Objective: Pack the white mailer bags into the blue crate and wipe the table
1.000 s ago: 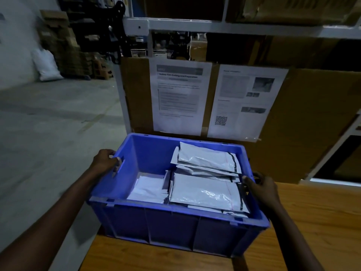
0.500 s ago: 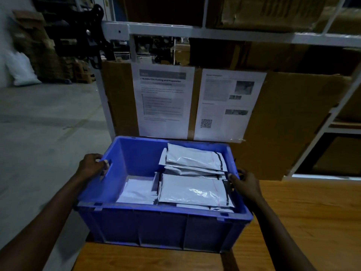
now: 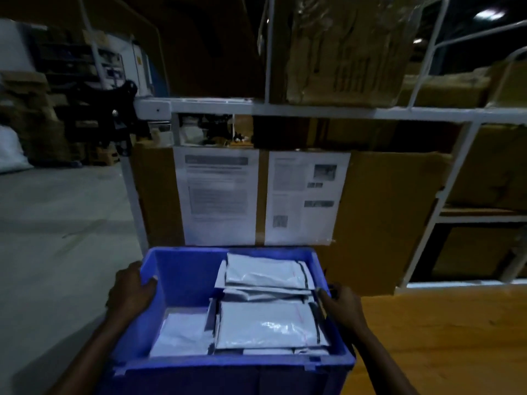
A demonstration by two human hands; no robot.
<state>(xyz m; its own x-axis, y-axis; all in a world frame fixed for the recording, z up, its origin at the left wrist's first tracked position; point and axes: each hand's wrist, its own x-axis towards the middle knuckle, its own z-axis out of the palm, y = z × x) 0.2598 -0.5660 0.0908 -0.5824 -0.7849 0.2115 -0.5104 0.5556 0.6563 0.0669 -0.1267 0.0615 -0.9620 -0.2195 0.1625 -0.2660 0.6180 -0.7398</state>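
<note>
I see the blue crate (image 3: 185, 280) between both hands. My left hand (image 3: 131, 292) grips its left wall, my right hand (image 3: 343, 306) grips its right wall. The white bags (image 3: 265, 323) lie inside, by the wooden table (image 3: 445, 337).

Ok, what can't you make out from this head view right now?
- Blue crate underside: cut off by the bottom edge, so whether it rests on the wooden table is unclear.
- Printed sheets: text blurred.
- Lower white mailer bags: hidden beneath the top ones.
- Right hand fingers: hidden behind the crate wall.
</note>
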